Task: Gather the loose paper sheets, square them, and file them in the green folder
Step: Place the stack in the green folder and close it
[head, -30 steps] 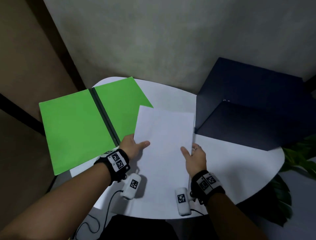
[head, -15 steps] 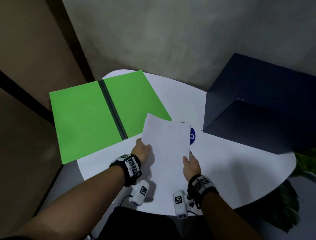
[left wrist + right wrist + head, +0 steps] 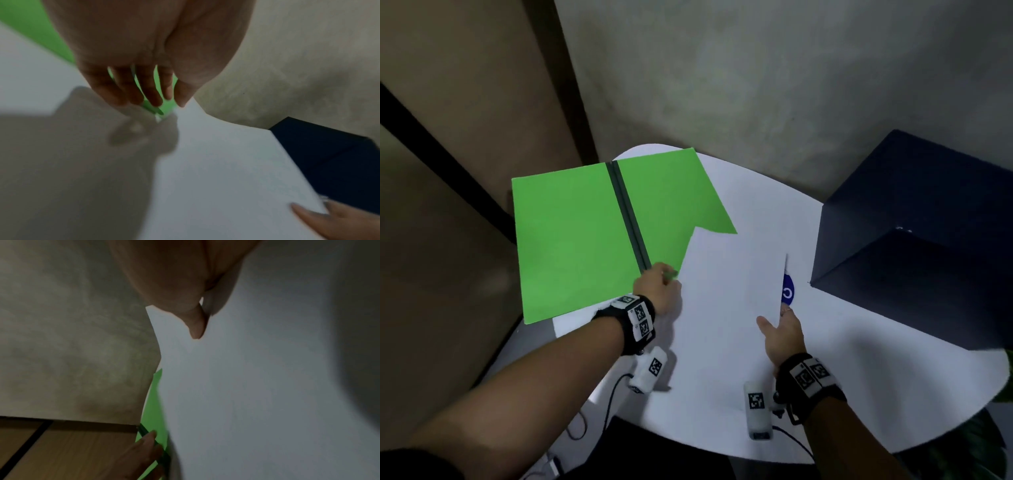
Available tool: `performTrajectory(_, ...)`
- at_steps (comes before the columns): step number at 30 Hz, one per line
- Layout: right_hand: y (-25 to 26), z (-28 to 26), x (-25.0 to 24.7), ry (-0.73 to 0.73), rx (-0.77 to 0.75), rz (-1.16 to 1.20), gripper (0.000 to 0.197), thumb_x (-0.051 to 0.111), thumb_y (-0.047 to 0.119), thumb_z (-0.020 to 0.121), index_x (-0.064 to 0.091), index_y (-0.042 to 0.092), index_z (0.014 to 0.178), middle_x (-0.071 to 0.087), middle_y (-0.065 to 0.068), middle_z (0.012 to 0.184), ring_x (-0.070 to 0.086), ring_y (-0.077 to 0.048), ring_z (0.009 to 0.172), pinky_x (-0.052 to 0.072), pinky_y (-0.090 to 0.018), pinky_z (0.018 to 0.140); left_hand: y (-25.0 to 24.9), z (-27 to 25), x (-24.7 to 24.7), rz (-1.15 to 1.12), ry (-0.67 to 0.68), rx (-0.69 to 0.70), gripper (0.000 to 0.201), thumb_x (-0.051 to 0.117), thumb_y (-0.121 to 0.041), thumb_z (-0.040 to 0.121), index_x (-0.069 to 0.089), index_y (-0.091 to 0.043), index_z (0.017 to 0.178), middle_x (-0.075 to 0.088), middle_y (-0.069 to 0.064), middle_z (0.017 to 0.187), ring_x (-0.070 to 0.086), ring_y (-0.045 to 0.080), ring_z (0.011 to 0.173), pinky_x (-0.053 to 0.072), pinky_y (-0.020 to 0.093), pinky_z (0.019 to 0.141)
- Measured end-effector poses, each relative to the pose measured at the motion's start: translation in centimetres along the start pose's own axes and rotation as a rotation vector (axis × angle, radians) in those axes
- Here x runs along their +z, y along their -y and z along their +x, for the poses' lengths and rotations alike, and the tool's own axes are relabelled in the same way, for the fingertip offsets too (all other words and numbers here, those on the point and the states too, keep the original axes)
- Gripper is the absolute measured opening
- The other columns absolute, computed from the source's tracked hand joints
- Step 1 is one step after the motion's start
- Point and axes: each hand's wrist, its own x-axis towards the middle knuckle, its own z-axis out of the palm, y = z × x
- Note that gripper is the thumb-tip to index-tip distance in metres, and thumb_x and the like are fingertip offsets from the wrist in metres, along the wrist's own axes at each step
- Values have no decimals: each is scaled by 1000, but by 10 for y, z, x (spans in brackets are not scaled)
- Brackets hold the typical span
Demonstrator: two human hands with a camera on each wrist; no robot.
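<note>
The green folder [image 3: 571, 240] lies open on the white table [image 3: 876, 359], dark spine up the middle, its left half overhanging the table edge. My right hand [image 3: 779, 329] pinches the white paper sheets [image 3: 729, 291] at their near right edge, thumb on top. The sheets tilt and cover the near corner of the folder's right flap. My left hand [image 3: 659, 286] holds no paper; its straight fingers touch the folder's near edge by the spine. The left wrist view shows those fingers [image 3: 144, 91] over the green folder [image 3: 30, 19]. The right wrist view shows my thumb [image 3: 195, 324] on the sheets [image 3: 257, 386].
A dark navy box [image 3: 914, 246] stands on the table at the right, close to the sheets' right edge. A blue round sticker [image 3: 787, 289] peeks out beside the sheets. Plant leaves [image 3: 979, 445] show past the table's near right rim. A grey wall runs behind.
My left hand has let go of the sheets and moved left to the folder's near edge. The right hand alone now holds the sheets, which lean over the folder's right flap.
</note>
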Motion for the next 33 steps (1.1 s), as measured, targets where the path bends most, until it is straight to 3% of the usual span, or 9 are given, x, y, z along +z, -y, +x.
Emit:
performTrajectory(3,21,8,-6,-36,-95,-49,36,60,3,90,58,10,126,68,-5,117,64,-26,108,49,-42,102,22,22,-55,192,-288,-95,63,67,-39,84,36,-28,138,42,8,145,41,34,131,34,57,107)
performTrajectory(6,47,10,-10,-39,-143,-27,32,59,3,91,58,11,122,68,1,111,65,-20,104,49,-33,94,58,42,-117,242,-462,-378,103,75,-51,75,12,-22,151,11,15,160,12,41,147,17,69,110)
performTrajectory(8,63,9,-10,-38,-158,-15,25,59,4,93,55,15,115,65,9,102,64,-13,97,44,-27,88,78,56,-145,219,-470,-533,123,81,-54,67,1,-19,154,3,20,161,8,45,147,17,70,110)
performTrajectory(11,75,14,-2,-34,-186,-20,24,59,6,94,51,21,111,61,16,97,62,-16,97,45,-29,90,90,67,-164,190,-337,-619,133,83,-50,67,-10,-13,154,12,25,158,28,46,140,28,60,110)
performTrajectory(14,77,21,2,-28,-202,-30,20,60,5,93,55,16,110,65,10,98,65,-19,95,50,-38,94,94,70,-168,150,-345,-559,128,87,-39,66,-2,-9,154,26,23,153,37,44,136,34,55,110)
performTrajectory(17,74,23,3,-23,-194,-8,19,61,5,92,56,20,103,66,10,96,65,-13,88,51,-38,90,97,68,-172,71,-437,-381,113,89,-14,65,15,-10,150,35,21,146,42,44,132,39,49,109)
performTrajectory(20,69,22,-2,-7,-175,12,17,61,5,92,61,21,98,70,2,100,68,-21,91,53,-40,89,95,59,-179,79,-392,-218,106,85,-1,68,17,-17,147,49,24,136,51,41,125,43,46,104)
performTrajectory(26,46,18,-10,18,-104,93,25,59,3,94,60,9,118,70,-9,114,67,-32,103,52,-48,96,69,37,-190,304,-237,9,103,84,-3,69,19,-26,146,60,20,126,58,39,115,48,46,97)
performTrajectory(33,-5,15,-1,2,96,138,30,59,1,94,58,2,123,66,-19,122,65,-34,105,51,-49,97,24,20,-184,354,-243,88,75,74,-13,82,31,-32,140,64,16,121,62,36,107,52,45,93)
